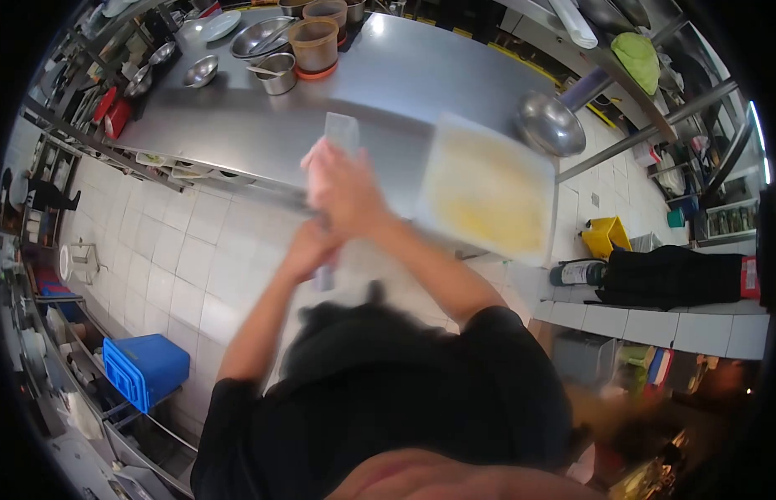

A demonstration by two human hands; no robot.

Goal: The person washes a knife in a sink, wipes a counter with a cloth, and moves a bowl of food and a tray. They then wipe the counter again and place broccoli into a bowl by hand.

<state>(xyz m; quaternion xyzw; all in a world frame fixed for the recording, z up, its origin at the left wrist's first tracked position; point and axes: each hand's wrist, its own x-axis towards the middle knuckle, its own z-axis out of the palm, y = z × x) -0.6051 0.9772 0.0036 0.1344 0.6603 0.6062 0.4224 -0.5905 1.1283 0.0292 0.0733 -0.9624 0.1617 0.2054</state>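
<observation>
My left hand is closed around the lower part of a flat, pale-bladed tool, whose exact kind is blurred. A lavender end sticks out below that hand. Higher up, my right hand wraps round the tool with a pinkish, cloth-like piece in its fingers. The squared blade end shows above it. To the right of both hands, a translucent white tub with yellowish residue rests at the steel table's edge. The hands are over the table's front edge.
The steel table bears brown buckets, a steel pot and bowls. A large steel bowl is at its right end. A blue bin stands lower left; a yellow bucket is at right.
</observation>
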